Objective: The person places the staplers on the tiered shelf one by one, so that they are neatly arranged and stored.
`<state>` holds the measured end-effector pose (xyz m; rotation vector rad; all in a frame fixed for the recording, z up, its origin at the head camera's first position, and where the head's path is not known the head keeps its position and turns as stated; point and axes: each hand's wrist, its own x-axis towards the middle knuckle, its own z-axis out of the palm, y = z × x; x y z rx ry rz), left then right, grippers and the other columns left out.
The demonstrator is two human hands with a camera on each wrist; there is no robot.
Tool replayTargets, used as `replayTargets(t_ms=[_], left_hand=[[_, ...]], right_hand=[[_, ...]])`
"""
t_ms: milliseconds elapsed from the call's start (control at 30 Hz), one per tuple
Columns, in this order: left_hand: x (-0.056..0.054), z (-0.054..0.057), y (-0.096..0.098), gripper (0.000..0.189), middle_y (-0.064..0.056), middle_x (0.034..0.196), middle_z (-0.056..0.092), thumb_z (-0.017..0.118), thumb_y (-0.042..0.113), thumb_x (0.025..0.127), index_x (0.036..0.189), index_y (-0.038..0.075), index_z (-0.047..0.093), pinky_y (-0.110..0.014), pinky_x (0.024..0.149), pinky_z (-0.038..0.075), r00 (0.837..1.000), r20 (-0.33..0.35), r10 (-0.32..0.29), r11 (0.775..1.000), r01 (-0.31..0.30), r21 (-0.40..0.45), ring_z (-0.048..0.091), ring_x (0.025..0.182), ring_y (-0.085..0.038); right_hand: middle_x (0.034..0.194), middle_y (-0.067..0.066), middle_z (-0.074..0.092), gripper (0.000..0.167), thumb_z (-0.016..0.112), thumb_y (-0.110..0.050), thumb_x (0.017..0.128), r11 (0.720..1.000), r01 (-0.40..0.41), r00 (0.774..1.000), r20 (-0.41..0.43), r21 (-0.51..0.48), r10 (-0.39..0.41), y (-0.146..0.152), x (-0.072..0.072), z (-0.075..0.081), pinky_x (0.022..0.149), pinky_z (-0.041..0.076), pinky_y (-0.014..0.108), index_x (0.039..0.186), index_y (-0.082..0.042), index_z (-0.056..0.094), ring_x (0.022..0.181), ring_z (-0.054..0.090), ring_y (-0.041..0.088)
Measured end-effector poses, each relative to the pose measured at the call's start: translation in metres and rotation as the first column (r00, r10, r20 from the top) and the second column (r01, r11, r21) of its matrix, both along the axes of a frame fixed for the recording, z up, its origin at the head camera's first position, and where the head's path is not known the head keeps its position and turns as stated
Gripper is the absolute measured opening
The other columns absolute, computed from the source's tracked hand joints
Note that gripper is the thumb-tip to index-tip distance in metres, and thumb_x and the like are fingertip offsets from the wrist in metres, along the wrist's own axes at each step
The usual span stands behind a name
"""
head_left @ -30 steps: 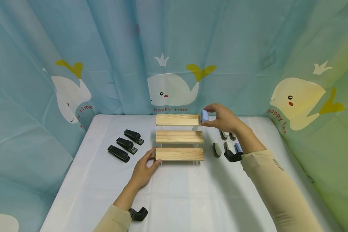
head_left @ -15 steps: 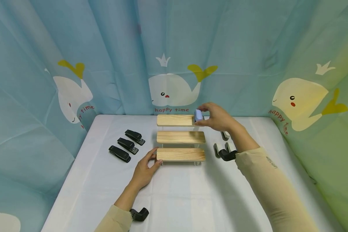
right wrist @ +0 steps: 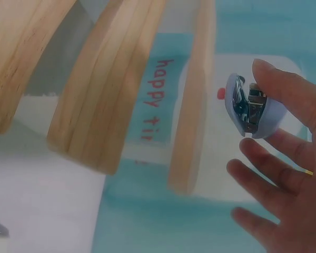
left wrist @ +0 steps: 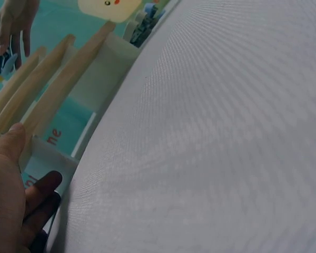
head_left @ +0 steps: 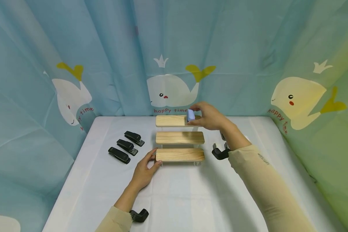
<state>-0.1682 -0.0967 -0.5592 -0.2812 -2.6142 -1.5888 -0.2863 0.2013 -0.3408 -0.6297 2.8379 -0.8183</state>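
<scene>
My right hand point(head_left: 210, 117) pinches a small lavender-blue stapler point(head_left: 190, 115) between thumb and fingers at the top tier of a three-step wooden display shelf point(head_left: 179, 138). In the right wrist view the metal inside of the stapler point(right wrist: 247, 105) shows, and it hangs apart from the top plank point(right wrist: 192, 105). My left hand point(head_left: 143, 172) grips the left end of the lowest plank point(head_left: 180, 155), thumb at the front and a finger at the back. The left wrist view has the left thumb on that plank point(left wrist: 63, 84), with the other fingers beside the shelf's clear side support point(left wrist: 52, 155).
Several black staplers point(head_left: 119, 155) lie in a slanted row left of the shelf. More small staplers point(head_left: 222, 136) are right of it, mostly hidden behind the right forearm. A blue curtain point(head_left: 174, 38) with whales hangs behind the white table point(head_left: 179, 199).
My right hand has carried the lavender-blue stapler leftward along the top tier, from its right end inward. The forearm now covers more of the small staplers. My left hand stays on the shelf.
</scene>
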Motion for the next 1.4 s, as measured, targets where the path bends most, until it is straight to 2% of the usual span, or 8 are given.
replayTargets(t_ms=[167,367,700,1167,1400], left_hand=[[0.004,0.000,-0.001,0.064,-0.002,0.130,0.072,0.069,0.048,0.098,0.155,0.032,0.046,-0.061,0.118,0.036,1.000,-0.015,0.002,1.000,-0.002,0.001,0.057,0.138,-0.031],[0.006,0.001,-0.001,0.064,-0.003,0.131,0.072,0.069,0.048,0.098,0.155,0.032,0.046,-0.060,0.120,0.034,1.000,0.008,0.001,1.000,-0.002,0.014,0.055,0.139,-0.030],[0.007,0.000,-0.001,0.063,-0.003,0.131,0.072,0.070,0.046,0.098,0.155,0.034,0.046,-0.059,0.121,0.034,1.000,0.026,0.009,1.000,-0.009,0.019,0.055,0.140,-0.029],[0.001,0.001,-0.001,0.064,-0.004,0.130,0.072,0.070,0.047,0.097,0.155,0.030,0.047,-0.059,0.120,0.036,1.000,-0.005,0.003,1.000,-0.003,0.011,0.056,0.139,-0.030],[-0.001,0.001,0.000,0.063,-0.004,0.131,0.072,0.070,0.048,0.097,0.154,0.033,0.048,-0.060,0.117,0.038,1.000,-0.007,0.001,1.000,-0.001,0.009,0.058,0.136,-0.030]], right_hand=[[0.145,0.017,0.054,0.070,0.084,-0.036,0.088,1.000,-0.016,1.000,0.017,-0.011,0.016,-0.009,0.000,-0.001,0.114,0.042,0.055,0.144,-0.005,0.054,0.137,0.050,0.038],[0.140,0.016,0.058,0.067,0.085,-0.035,0.087,0.999,-0.037,0.999,-0.021,0.000,0.037,-0.019,-0.002,-0.002,0.111,0.045,0.054,0.140,-0.006,0.057,0.132,0.053,0.036],[0.137,0.013,0.061,0.064,0.087,-0.035,0.085,0.998,-0.068,0.997,-0.039,-0.002,0.067,-0.034,-0.003,0.000,0.112,0.044,0.050,0.136,-0.006,0.060,0.130,0.056,0.033],[0.139,0.011,0.062,0.064,0.085,-0.037,0.087,0.996,-0.089,0.996,-0.012,-0.001,0.089,-0.054,-0.010,0.001,0.113,0.045,0.050,0.137,-0.008,0.059,0.133,0.056,0.031],[0.140,0.011,0.061,0.066,0.084,-0.040,0.088,0.998,-0.070,0.998,0.009,-0.009,0.070,-0.063,-0.011,-0.002,0.114,0.045,0.050,0.139,-0.010,0.057,0.134,0.055,0.031]])
